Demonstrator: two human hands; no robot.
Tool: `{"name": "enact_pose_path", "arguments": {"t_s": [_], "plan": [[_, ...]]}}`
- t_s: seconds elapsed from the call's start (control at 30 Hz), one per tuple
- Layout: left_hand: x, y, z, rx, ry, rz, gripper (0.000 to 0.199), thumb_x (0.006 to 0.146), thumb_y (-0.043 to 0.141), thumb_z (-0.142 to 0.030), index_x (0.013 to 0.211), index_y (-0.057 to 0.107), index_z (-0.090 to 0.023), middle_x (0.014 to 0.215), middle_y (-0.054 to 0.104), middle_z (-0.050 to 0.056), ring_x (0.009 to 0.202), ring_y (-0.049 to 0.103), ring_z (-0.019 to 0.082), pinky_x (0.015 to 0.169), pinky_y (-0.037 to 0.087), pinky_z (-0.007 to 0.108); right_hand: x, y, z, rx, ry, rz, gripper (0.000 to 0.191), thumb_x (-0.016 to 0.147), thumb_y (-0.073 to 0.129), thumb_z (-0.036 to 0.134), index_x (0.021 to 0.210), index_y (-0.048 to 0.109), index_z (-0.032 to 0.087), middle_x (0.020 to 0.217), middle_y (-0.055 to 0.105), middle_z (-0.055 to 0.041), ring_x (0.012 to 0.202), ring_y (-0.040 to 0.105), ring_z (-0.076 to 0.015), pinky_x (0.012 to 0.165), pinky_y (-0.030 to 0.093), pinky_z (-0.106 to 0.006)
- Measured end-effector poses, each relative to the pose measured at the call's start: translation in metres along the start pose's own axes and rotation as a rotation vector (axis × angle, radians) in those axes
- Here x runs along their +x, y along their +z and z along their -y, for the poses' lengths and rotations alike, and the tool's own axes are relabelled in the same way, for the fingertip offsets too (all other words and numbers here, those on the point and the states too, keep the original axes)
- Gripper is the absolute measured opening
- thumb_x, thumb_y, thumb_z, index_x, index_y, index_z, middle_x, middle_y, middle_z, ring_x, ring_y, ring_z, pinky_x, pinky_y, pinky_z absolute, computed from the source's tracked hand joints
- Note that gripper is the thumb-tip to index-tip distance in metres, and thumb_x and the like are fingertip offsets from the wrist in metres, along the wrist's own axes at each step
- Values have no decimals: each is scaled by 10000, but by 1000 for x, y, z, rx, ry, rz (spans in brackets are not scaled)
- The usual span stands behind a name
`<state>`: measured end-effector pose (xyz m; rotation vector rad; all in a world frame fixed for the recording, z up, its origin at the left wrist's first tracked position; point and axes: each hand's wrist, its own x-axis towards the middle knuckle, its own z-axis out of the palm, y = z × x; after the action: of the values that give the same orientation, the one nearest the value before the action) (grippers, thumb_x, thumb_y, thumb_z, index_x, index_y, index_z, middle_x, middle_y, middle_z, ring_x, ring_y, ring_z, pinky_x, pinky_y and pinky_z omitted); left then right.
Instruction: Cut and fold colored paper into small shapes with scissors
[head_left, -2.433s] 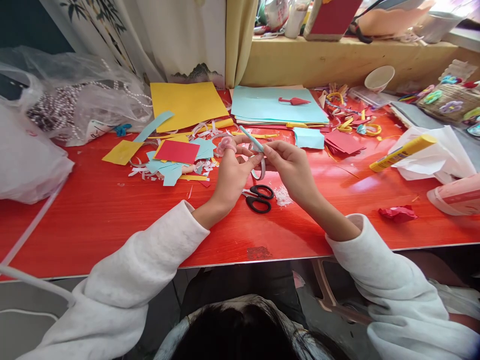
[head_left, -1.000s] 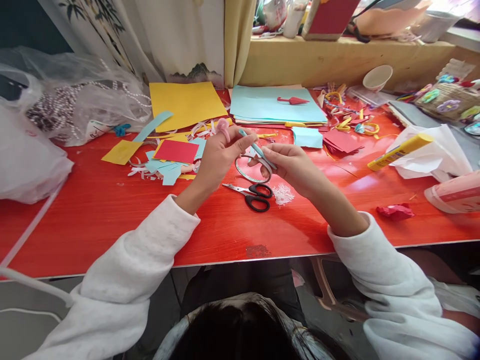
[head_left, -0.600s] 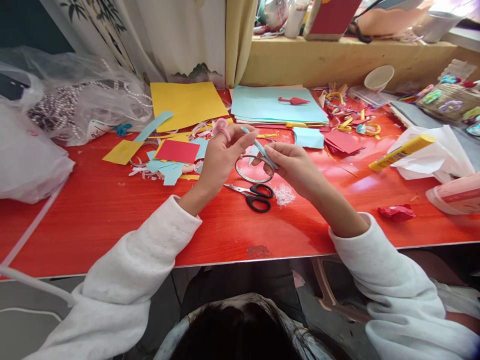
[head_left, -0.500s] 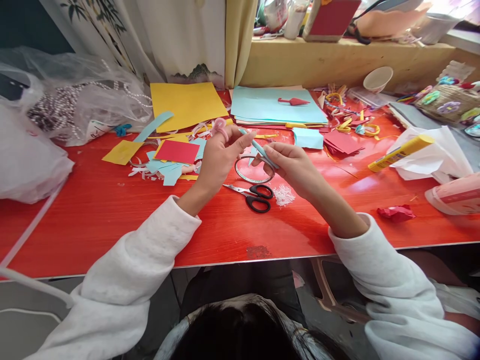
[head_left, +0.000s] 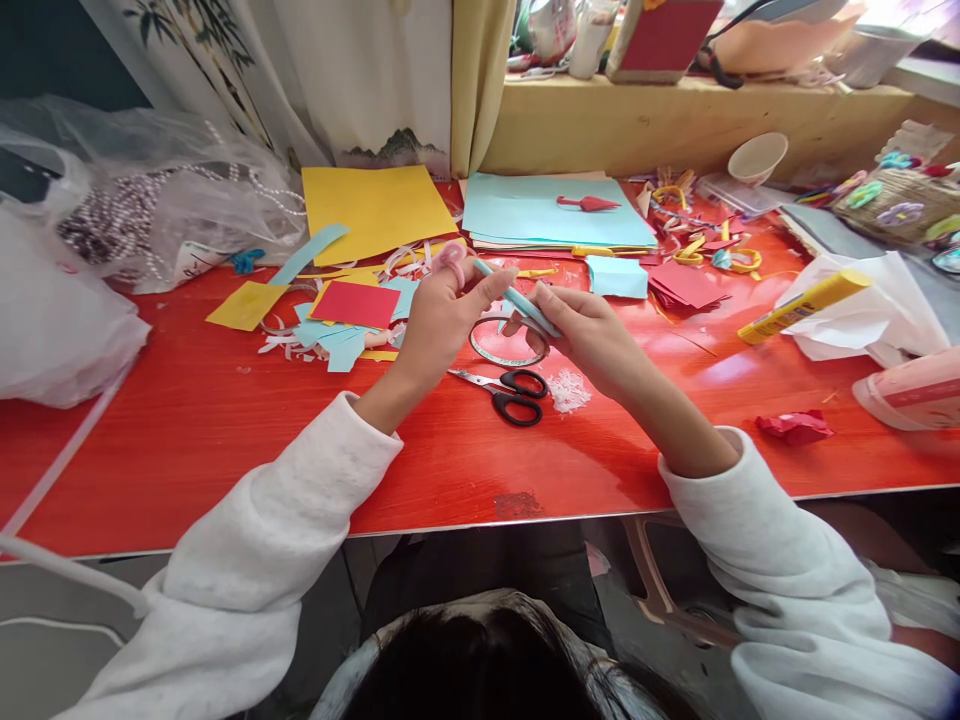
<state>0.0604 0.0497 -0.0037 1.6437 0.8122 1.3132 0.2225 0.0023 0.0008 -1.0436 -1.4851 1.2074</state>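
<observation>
A thin light-blue paper roll (head_left: 519, 300) slants between my two hands above the table. My left hand (head_left: 442, 318) pinches its upper end, and a pink ring-shaped thing (head_left: 450, 257) sits at that hand's fingers. The lower end is gripped by my right hand (head_left: 592, 328), thumb on top. Just under the roll is a roll of clear tape (head_left: 499, 360), partly covered by the right fingers; whether they touch it I cannot tell. Black-handled scissors (head_left: 520, 397) lie below the hands, beside a small heap of white shreds (head_left: 570, 390).
Yellow paper (head_left: 375, 215) and a light-blue paper stack (head_left: 547, 215) lie at the back, a red paper piece (head_left: 589, 203) on the stack. Scraps with a red square (head_left: 356, 303) are left. A glue stick (head_left: 802, 306), crumpled red paper (head_left: 795, 427) and white bowl (head_left: 757, 160) are right.
My left hand has shifted very slightly to the right along the blue paper roll. The right hand keeps nearly the same place, and the table things have not moved.
</observation>
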Motion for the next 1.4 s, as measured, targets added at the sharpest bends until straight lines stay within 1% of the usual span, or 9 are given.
{"name": "enact_pose_path", "arguments": {"t_s": [0.2,0.37,0.5,0.63,0.77,0.87,1.07,1.3,1.4], "plan": [[-1,0,2,7,-30,-72,392,784,673,-478,588,504,-183,572,434,-25,638,511,93,592,442,236,-2,1,2,-52,-21,91,357,878,573,500,870,653,152,732,559,-4,620,481,-75,566,402,-216],[-1,-1,-2,-78,-54,64,351,806,624,-522,700,610,-188,651,545,-8,705,576,106,652,496,249,1,-2,-4,112,-8,76,353,885,567,499,844,637,155,802,623,-31,596,481,-78,549,405,-228],[-2,-2,-2,-118,-71,176,203,794,690,-402,796,653,-203,659,583,-18,733,626,128,707,529,288,1,-1,-3,204,70,99,362,840,624,513,774,625,156,712,610,-23,563,465,-85,539,405,-237],[-2,0,-3,-97,-69,129,169,799,697,-328,723,628,-193,643,586,-14,692,623,130,669,537,287,1,2,-2,190,98,75,374,844,604,532,789,627,162,749,608,-29,567,453,-89,543,411,-245],[-2,1,-6,-53,-50,59,182,818,677,-323,711,621,-186,647,587,-7,747,626,131,723,544,277,3,4,-1,148,90,12,433,886,489,589,837,634,184,816,631,-41,590,479,-102,556,438,-252],[-2,0,-6,-42,-45,37,187,825,669,-333,712,627,-189,658,600,-3,775,629,130,756,546,273,3,2,-3,145,59,18,407,871,530,573,878,643,183,857,636,-43,613,492,-101,574,446,-251],[-2,0,-4,-64,-51,71,112,837,652,-286,769,669,-199,711,644,-10,792,652,129,786,535,280,2,-2,-8,40,-71,58,319,856,610,494,937,649,187,904,622,-24,641,478,-75,596,426,-226],[-2,0,-3,-59,-30,72,173,862,619,-325,762,681,-198,737,673,-7,811,665,133,833,525,295,1,-2,-2,78,-14,53,382,876,552,536,945,670,179,890,644,-48,662,507,-102,617,455,-258],[-3,1,-3,-77,-33,79,143,856,629,-304,769,679,-203,756,675,-7,802,664,131,795,532,279,1,-4,-3,70,-18,65,327,865,599,487,932,676,177,880,637,-40,654,502,-92,598,438,-246]]}}
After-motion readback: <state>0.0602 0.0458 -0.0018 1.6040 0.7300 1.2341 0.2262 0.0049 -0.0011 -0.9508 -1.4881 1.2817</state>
